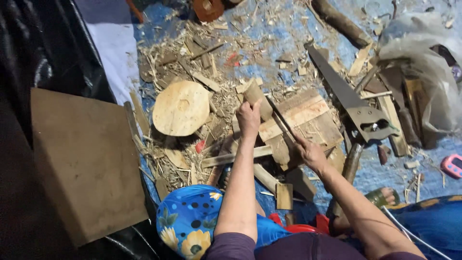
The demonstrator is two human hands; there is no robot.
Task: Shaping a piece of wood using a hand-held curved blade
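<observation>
Blue tarpaulin sheet (pixel 269 38) spreads under everything, and much of it is buried beneath pale wood shavings and offcuts (pixel 192 62). At far left sits a big flat brown square board (pixel 82 163), leaning against black plastic sheeting (pixel 33 43) that swallows the whole left edge in shadow. Next down in size, a round pale wooden disc with a centre dimple (pixel 182 107) lies among the chips, just left of the action. To the right, a grey-bladed hand saw with a dark handle (pixel 349 103) rests across scrap planks, its tip pointing up-left; beside it a crumpled clear plastic bag (pixel 423 58) hides whatever is inside (impossible to make out).

Now the hands. The left hand (pixel 249 119) is wrapped closed around a short tan wooden block (pixel 255 96), held upright on a flat pale plank (pixel 293 115) at the centre of the pile; the fingers cover its lower half. The right hand (pixel 312 154) is clenched on the handle of a long thin dark blade (pixel 281 118), whose edge slants up towards the block — whether it touches the wood, I cannot tell. A blue floral-print garment (pixel 187 224) covers the knee below, and a small pink gadget (pixel 452 165) is cut off at the right edge.
</observation>
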